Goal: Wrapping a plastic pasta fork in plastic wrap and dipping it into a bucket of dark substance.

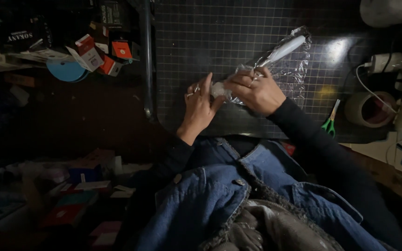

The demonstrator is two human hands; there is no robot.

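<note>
A long white object lies wrapped in clear crinkled plastic film on a dark gridded cutting mat. My right hand grips the near end of the wrapped bundle, fingers curled over the film. My left hand rests flat beside it on the mat, fingers spread, its thumb touching the bunched film end. Rings show on both hands.
Green-handled scissors lie at the mat's right edge next to a roll of tape. A white cable and plug sit further right. Small boxes and a blue disc clutter the left shelf. More boxes lie below left.
</note>
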